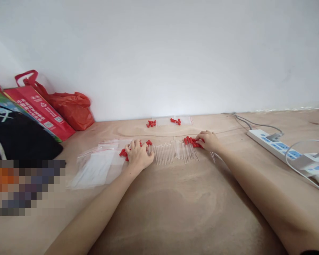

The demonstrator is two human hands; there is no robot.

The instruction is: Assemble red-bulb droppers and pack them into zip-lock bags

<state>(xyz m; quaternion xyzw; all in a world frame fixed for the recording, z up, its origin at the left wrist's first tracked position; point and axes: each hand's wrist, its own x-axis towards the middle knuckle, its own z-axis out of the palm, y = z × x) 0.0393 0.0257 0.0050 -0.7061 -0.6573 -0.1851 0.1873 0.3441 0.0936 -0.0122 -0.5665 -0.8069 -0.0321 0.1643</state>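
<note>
A row of thin glass dropper tubes [166, 153] lies side by side on the wooden table. Some at the right end of the row carry red rubber bulbs [188, 140]. Over the left end rests my left hand [139, 154], its fingers curved and spread above more red bulbs [122, 153], partly hiding them. My right hand [209, 141] is at the right end, with thumb and fingers closed on a red-bulbed dropper [200, 142]; its fingertips are partly hidden. A few tubes [213, 157] stick out below that hand.
Clear zip bags [99, 166] lie left of my left hand. Another flat bag [163, 121] with red bulbs [151, 123] is near the wall. A white power strip [276, 147] with cables stands right. Red bags [73, 108] and a black bag [23, 141] are at left.
</note>
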